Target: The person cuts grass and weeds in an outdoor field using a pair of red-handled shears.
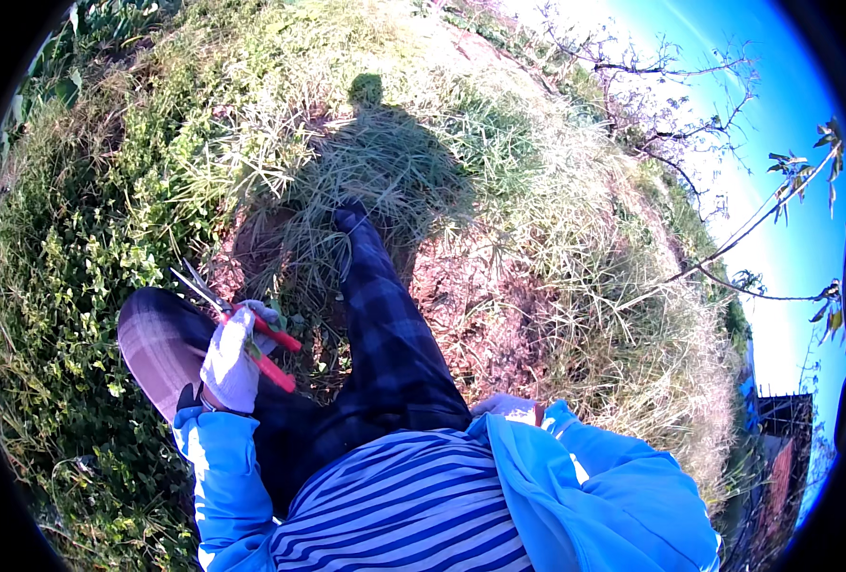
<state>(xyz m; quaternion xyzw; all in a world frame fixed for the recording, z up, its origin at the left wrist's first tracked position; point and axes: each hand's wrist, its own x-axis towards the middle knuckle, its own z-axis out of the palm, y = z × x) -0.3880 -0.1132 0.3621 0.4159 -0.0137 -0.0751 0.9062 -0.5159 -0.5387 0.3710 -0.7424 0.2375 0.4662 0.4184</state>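
Note:
In a white glove, my left hand (235, 361) is closed around garden shears (264, 328) with red handles, above my bent left knee. The metal blades are parted and point up and to the left, towards low leafy plants. A bit of green leaf shows between the handles by the glove. My right hand (506, 407), also gloved, rests beside my right hip at the edge of the blue jacket; its fingers are mostly hidden, so what it may hold cannot be seen.
Long grass (387, 164) lies around my outstretched right foot, partly in my shadow. Dense leafy weeds (58, 300) grow at left. Reddish bare soil (466, 300) shows right of my leg. A thin leafy branch (759, 214) and a dark structure (784, 429) stand at far right.

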